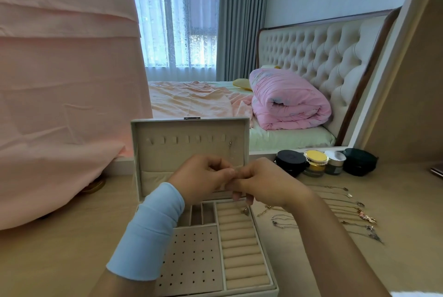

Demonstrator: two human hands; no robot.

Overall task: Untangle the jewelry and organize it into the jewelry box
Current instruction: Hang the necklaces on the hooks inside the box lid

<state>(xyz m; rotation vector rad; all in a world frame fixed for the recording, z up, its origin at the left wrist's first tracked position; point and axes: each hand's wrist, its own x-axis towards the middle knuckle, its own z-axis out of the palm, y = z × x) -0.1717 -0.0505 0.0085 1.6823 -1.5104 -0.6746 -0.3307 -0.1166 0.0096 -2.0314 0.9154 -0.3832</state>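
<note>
The beige jewelry box [239,283] stands open on the table, its lid [191,126] upright with a row of hooks. A small clasp and fine chain [230,142] hang from the right-most hook. My left hand [201,178] and my right hand [266,183] meet in front of the lid, fingertips pinched together on a thin necklace that barely shows. A small pendant [245,210] sits just below my right fingers, over the ring rolls. Several more necklaces [345,215] lie spread in rows on the table to the right of the box.
Cosmetic jars stand behind the necklaces: a black one [290,161], a yellow-lidded one [315,162], a silver-lidded one [335,162], plus a dark pouch [359,161]. Pink cloth [60,105] hangs at the left. A bed lies beyond the table.
</note>
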